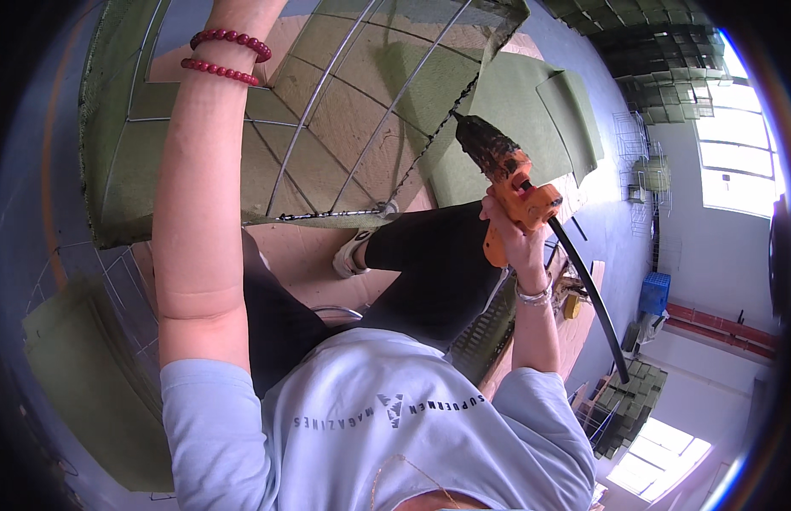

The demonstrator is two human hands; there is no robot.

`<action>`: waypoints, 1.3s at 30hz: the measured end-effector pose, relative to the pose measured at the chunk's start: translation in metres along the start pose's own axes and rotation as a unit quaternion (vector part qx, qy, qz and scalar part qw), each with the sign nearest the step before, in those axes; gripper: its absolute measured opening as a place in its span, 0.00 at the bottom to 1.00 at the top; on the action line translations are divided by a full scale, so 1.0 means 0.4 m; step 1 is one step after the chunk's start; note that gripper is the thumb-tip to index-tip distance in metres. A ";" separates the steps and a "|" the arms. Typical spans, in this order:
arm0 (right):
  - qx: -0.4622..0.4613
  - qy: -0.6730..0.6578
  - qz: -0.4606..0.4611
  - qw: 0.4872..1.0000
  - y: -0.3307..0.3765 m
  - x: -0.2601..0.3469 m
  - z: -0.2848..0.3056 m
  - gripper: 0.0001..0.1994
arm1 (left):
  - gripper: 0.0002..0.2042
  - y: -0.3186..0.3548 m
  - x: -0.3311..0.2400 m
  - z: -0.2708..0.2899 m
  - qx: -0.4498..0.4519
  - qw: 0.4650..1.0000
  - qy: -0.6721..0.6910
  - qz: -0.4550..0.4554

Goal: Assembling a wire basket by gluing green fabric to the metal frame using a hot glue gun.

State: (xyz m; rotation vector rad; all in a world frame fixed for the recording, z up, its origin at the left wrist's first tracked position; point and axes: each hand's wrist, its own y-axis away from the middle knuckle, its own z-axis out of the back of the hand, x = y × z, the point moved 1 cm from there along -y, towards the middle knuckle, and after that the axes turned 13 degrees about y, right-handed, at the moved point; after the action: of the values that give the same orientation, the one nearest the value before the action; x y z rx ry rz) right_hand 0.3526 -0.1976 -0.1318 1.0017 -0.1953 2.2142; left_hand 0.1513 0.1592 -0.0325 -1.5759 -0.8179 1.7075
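My right hand (508,234) grips an orange hand tool (519,183) with a dark, grimy nose and a black hose (591,289) trailing from its back. The nose touches the right edge of a large curved wire frame (327,111), which is partly covered with green fabric (114,153) and rests against my knees. My left forearm reaches up along the frame, with two strings of red beads (229,51) at the wrist. The left hand itself is cut off by the top edge. I am seated, in black trousers and a pale blue shirt.
Green fabric panels (532,111) lie on the floor beyond the frame, and another (89,383) is at the left. Stacks of green-covered frames (659,51) stand at the back right and at the lower right (625,400). A blue crate (655,294) sits near the wall.
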 end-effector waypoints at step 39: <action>-0.121 -0.420 0.107 0.893 0.139 -0.124 0.226 0.23 | 0.14 -0.077 0.160 0.013 0.040 0.994 0.018 0.099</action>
State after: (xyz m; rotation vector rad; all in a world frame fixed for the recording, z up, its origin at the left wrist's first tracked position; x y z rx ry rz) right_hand 0.3948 -0.3013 -0.0969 1.7935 -0.9795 1.7251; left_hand 0.1446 0.2290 -0.0442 -1.6732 -0.5827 1.8219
